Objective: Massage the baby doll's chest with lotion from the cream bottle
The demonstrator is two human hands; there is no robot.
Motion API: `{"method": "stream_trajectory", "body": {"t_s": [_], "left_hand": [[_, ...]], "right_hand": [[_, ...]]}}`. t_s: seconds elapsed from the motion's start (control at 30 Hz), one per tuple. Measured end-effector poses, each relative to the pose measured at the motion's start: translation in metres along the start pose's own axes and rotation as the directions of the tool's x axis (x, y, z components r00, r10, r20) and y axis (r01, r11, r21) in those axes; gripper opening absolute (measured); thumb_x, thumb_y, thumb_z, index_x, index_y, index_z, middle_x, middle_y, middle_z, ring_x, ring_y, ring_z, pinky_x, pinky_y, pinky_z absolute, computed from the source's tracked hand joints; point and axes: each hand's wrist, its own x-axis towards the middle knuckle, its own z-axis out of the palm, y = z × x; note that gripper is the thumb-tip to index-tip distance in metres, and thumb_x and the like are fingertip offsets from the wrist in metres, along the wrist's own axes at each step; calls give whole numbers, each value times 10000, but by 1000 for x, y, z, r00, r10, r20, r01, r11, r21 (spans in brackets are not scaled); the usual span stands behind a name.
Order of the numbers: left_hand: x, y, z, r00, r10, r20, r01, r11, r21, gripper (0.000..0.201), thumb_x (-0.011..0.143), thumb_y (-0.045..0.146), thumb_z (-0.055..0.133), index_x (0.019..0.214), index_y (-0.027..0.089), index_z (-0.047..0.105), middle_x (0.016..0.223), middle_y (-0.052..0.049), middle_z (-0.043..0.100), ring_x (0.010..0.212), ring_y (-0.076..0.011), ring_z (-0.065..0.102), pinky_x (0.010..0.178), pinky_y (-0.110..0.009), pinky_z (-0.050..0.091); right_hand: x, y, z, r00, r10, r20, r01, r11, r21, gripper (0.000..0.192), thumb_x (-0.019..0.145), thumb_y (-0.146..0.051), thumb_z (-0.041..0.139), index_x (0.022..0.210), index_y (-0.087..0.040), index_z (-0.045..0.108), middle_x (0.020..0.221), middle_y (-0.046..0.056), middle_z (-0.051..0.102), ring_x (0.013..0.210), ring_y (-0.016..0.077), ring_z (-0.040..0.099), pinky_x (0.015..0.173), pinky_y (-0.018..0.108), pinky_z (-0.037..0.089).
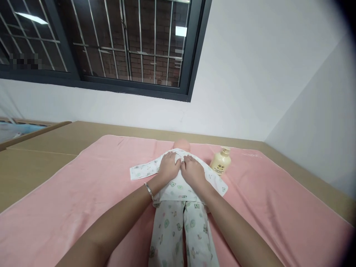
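A baby doll [182, 144] lies on the pink cloth with its head toward the wall; only the rounded top of the head shows. It wears a white printed top [178, 189] with the sleeves spread to both sides, and matching printed trousers [168, 226]. My left hand [169, 167] rests flat on the left of the chest, fingers stretched out. Beside it, my right hand [192, 170] lies flat on the right of the chest, with the thumbs nearly meeting in the middle. A silvery bracelet [149, 191] circles my left wrist.
A cream pump bottle [221, 162] stands right of the doll, close to its sleeve. The pink cloth [91, 185] covers a wooden surface [41, 159]. Behind rises a white wall [230, 74] with a dark-framed, barred window [130, 44].
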Motion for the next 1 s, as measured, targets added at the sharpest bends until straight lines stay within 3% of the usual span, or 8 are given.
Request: {"method": "stream_trajectory", "body": {"t_s": [0.1,0.2,0.37,0.8,1.0], "left_hand": [[-1,-2,6,999,-17,-40,15,998,-56,405,914,317,426,1222,99,574,1292,-145,604,1236,-252,510,1103,-393,336],[-1,-3,8,999,-22,-43,18,997,-72,400,909,318,439,1227,120,579,1301,-133,602,1246,-249,507,1108,-403,337],[0,-3,7,999,-28,-36,26,997,-78,397,906,318,446,1236,142,579,1304,-118,604,1251,-246,508,1112,-410,341],[0,-6,10,997,-16,-69,7,991,-130,420,889,288,480,1230,66,583,1292,-171,607,1239,-288,520,1112,-463,358],[2,-11,17,993,-8,-120,-9,990,-142,387,875,276,483,1213,119,589,1274,-150,620,1231,-291,532,1090,-496,390]], "right_hand": [[6,11,6,1000,3,27,-5,997,73,484,947,-269,368,1367,-53,474,1442,185,455,1363,269,377,1111,361,269],[8,14,10,999,14,35,-17,994,103,516,949,-286,351,1391,-37,448,1466,190,420,1388,268,337,1139,369,229],[7,13,13,1000,13,8,-14,994,112,512,944,-282,359,1380,-36,463,1454,195,436,1378,269,351,1145,370,218],[9,14,14,1000,12,-15,-10,991,135,510,933,-273,392,1370,-26,480,1427,207,465,1352,292,386,1141,403,237],[9,13,12,1000,29,-6,-27,989,144,510,931,-274,399,1374,-35,479,1434,196,461,1362,283,374,1144,402,239]]}}
